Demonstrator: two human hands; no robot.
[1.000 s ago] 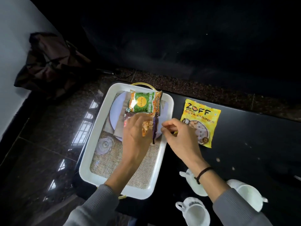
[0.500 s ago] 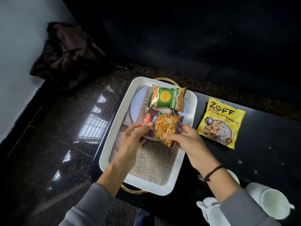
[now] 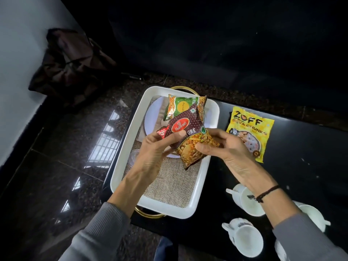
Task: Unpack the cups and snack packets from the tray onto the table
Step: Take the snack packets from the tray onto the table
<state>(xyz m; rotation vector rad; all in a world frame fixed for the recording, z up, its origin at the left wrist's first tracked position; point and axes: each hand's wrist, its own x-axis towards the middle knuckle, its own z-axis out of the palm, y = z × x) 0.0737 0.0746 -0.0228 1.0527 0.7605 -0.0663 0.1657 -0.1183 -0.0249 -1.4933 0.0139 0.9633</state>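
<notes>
**Snack packet held in both hands above the tray**

Snack packet [image 3: 190,136], maroon with a picture of yellow mixture, hangs tilted over the middle of the tray [image 3: 204,178]. It is off the tray's floor. Your left hand [image 3: 154,149] pinches its left end, thumb on the front. Your right hand [image 3: 226,147] has its fingers curled round the right end.

The wrapper looks slick and puffed, so a light pinch may slip. A drop would probably land it on the plate [image 3: 152,113] or on the green packet [image 3: 180,106] at the tray's far end. Carried low to the right, its hanging corner could catch the tray's rim. Your right forearm is over the white cups [image 3: 244,240] standing right of the tray's near corner, so a careless sweep might knock one over. The tray seems to sit close to the worktop's left edge, and leaning on that side could tip it.

The worktop [image 3: 301,157] is black and glossy. A yellow packet [image 3: 250,129] lies on it just right of the tray. Left of the tray is a polished speckled stone floor [image 3: 75,147]. A dark bag [image 3: 71,66] slumps against a pale wall [image 3: 18,53] to the far left. Beyond the tray the room is too dark to make out.
</notes>
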